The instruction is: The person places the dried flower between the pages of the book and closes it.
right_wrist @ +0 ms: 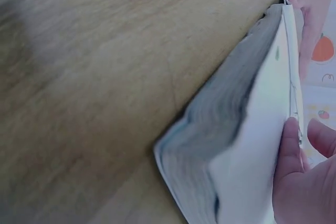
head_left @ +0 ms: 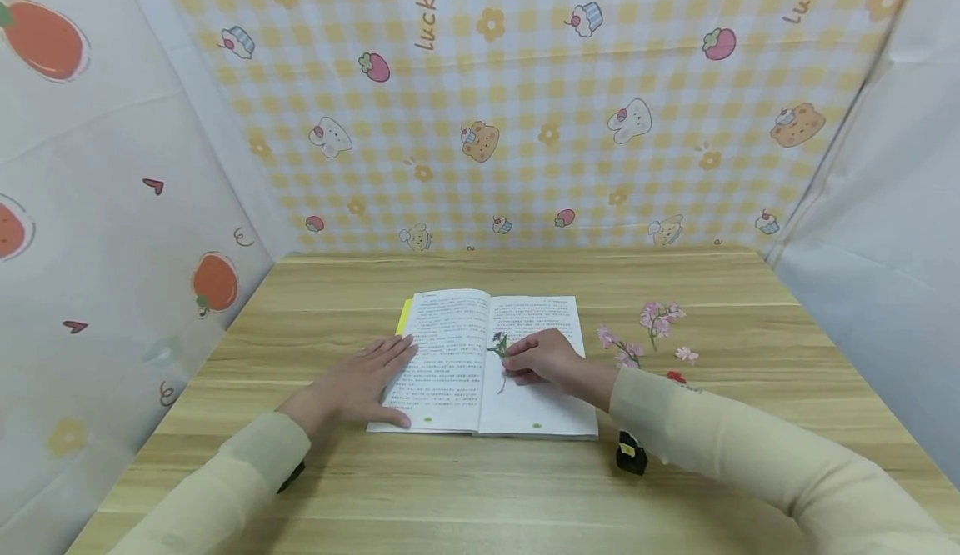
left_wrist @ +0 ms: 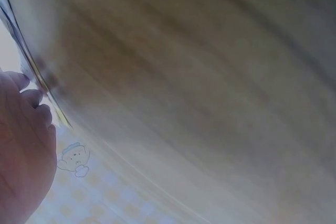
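The left hand [head_left: 367, 382] lies with straight fingers on the left page of the open book [head_left: 446, 363], the right hand [head_left: 546, 357] pinches a little flower [head_left: 498, 345] at the right page near the fold, and pink flowers [head_left: 657, 319] lie on the desk [head_left: 517, 492] nearby.

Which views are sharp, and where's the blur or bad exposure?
Head: fairly even light, clearest of the three, though print on the book is too small to read; left wrist: tabletop blurred, darker toward upper right; right wrist: hazy, white page washed out, right hand soft-edged.
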The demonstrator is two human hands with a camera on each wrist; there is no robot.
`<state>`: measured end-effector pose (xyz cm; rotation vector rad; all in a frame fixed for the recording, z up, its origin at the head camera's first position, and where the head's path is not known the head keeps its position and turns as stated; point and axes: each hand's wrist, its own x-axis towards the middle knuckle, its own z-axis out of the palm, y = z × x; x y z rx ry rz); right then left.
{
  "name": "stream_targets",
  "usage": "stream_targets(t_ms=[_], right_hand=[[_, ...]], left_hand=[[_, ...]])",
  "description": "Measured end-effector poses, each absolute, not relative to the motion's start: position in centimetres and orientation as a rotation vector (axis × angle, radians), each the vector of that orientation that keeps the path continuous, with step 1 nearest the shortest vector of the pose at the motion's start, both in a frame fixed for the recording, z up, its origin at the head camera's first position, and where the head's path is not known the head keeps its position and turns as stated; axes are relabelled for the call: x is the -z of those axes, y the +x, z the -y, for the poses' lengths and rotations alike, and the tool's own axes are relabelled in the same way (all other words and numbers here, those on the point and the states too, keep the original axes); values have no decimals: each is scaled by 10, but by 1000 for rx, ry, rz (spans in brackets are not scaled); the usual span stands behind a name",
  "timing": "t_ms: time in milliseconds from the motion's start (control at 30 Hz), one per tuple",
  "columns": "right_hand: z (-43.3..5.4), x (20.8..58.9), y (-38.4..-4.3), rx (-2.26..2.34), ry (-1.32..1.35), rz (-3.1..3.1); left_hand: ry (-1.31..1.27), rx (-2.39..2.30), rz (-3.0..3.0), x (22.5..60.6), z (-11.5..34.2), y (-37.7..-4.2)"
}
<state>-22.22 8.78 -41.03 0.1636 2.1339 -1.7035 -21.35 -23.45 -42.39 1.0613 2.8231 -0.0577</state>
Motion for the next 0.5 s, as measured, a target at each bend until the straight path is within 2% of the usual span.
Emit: stream_targets(t_ms=[500], right_hand=[[-126,395,-234,1628,-67,-2259]], left_hand=[[1041,76,-2812,423,234,-214]])
